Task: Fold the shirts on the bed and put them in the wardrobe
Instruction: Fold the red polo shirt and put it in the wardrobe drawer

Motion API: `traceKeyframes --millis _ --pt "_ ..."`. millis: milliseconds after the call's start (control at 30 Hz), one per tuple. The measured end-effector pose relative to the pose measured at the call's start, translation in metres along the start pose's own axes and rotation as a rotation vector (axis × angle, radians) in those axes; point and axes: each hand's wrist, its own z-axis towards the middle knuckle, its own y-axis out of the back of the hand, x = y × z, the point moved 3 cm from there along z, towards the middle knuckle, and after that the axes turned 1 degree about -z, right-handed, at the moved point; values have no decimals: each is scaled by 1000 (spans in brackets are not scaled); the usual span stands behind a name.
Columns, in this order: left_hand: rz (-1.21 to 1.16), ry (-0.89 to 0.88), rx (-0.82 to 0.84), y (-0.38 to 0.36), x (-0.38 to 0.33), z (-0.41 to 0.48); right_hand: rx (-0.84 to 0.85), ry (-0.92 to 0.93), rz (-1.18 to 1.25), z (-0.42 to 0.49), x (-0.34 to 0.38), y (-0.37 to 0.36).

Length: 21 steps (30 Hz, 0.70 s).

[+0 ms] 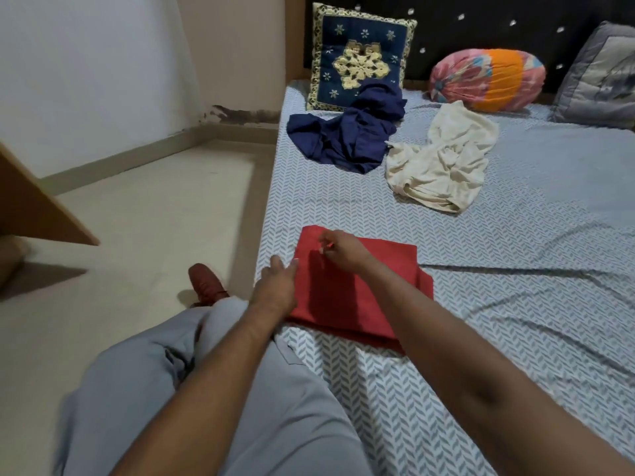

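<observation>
On the bed [515, 304], the folded shirt [364, 304] lies nearest, the left crumpled shirt [343, 139] and right crumpled shirt [443, 163] behind it.

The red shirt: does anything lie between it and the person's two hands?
Nothing visible does. The left hand is at the left edge of the folded red shirt and the right hand is over it. The blue shirt and the white shirt lie farther up the bed, apart from it.
</observation>
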Motion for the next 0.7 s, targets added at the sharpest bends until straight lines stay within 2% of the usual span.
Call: traceKeyframes --millis 67,133,200,300,433,500,567,633,700 --pt "-90 -39 -39 -8 -13 -5 -69 -47 4 23 6 -5" --pt "-212 -7 55 -18 -13 -4 -97 -122 6 48 11 -9" --pt "-264 40 176 -26 -8 -3 -54 -202 -58 70 9 -12" --pt "-215 105 271 -32 -6 -2 83 -230 -194 97 4 -18" --pt "-134 184 331 -32 -11 -4 34 -284 -80 103 -8 -22" --pt "-127 204 349 -31 -13 -5 -52 -229 -85 101 -5 -23" --pt "-148 230 352 -29 -14 -6 -155 -96 -91 97 3 -24" --pt "-150 269 343 -26 -15 -5 -30 48 -132 91 10 -30" --pt "-133 307 335 -23 -16 -6 95 94 -120 84 5 -35"
